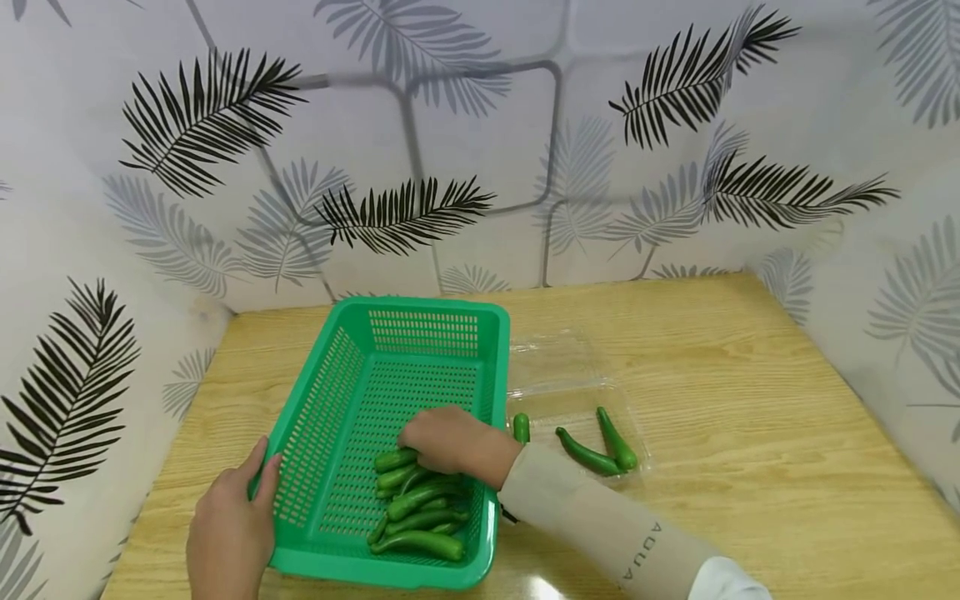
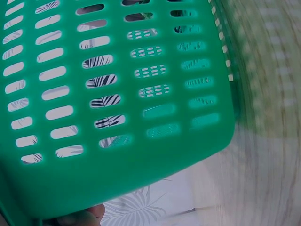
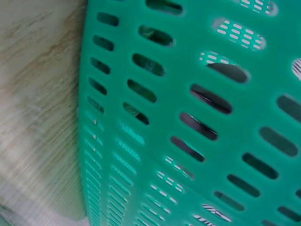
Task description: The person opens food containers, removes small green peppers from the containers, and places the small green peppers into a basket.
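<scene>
A green plastic basket (image 1: 352,400) with slotted walls sits on the table, a pile of slim, curved green vegetables like small zucchini (image 1: 427,517) at its near right. My left hand (image 1: 232,525) grips the basket's left rim, thumb on top. In the left wrist view, fingertips (image 2: 87,217) show under the rim. Reaching over the right wall, my right hand (image 1: 450,442) is in the basket, fingers bent down at the far end of the pile. One green vegetable (image 1: 395,459) pokes out by its fingertips; I cannot tell whether they pinch it.
Right of the basket lies an opened clear plastic box (image 1: 555,400) holding a few more green vegetables (image 1: 588,454), partly hidden by the right forearm. The wooden table (image 1: 735,400) meets a leaf-patterned backdrop (image 1: 480,150) behind and at both sides.
</scene>
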{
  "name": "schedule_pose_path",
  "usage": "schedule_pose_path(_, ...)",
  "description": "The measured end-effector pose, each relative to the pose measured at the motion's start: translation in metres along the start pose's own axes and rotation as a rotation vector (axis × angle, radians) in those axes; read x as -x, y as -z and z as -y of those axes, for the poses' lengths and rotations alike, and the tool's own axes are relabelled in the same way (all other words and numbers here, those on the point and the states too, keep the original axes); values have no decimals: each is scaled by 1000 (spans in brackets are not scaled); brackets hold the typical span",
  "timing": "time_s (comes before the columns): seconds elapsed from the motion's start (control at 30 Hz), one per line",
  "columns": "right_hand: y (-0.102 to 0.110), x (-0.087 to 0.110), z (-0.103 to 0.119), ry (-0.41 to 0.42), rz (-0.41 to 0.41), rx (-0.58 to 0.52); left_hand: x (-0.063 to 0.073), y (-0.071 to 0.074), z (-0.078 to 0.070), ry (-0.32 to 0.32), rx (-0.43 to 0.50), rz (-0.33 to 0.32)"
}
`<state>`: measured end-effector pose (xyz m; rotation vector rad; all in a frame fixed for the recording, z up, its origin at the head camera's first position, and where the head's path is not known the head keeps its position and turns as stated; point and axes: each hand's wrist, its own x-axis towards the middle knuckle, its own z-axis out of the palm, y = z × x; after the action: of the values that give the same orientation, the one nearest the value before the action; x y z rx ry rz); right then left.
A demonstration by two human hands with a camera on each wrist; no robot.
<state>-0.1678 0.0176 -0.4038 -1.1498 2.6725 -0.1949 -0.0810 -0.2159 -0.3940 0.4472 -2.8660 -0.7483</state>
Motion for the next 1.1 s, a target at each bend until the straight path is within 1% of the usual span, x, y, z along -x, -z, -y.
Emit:
schedule_pose_path(0.2, -1, 1, -1, -5, -7, -25, 1, -2, 2, 7, 6, -1)
schedule_pose_path(0.33, -1, 2, 0, 9, -36, -17, 1, -4, 3, 6, 10, -10)
schedule_pose_path(0.43, 3, 5, 2, 18, -55, -5, 1, -4, 4, 4, 13, -10)
schedule_pose_path(0.53, 11, 12, 4, 25, -78, -9, 1, -4, 4, -1, 13, -13)
schedule_pose_path(0.63, 23, 21, 4, 35, -125, -19, 1, -3, 3, -6, 13, -16)
schedule_pose_path(0.87, 45, 48, 1, 46, -284, -19, 0, -3, 3, -1, 15, -17)
schedule_pose_path(1.1, 58, 79, -11, 13, -441, -23, -2, 0, 3, 10, 11, 22)
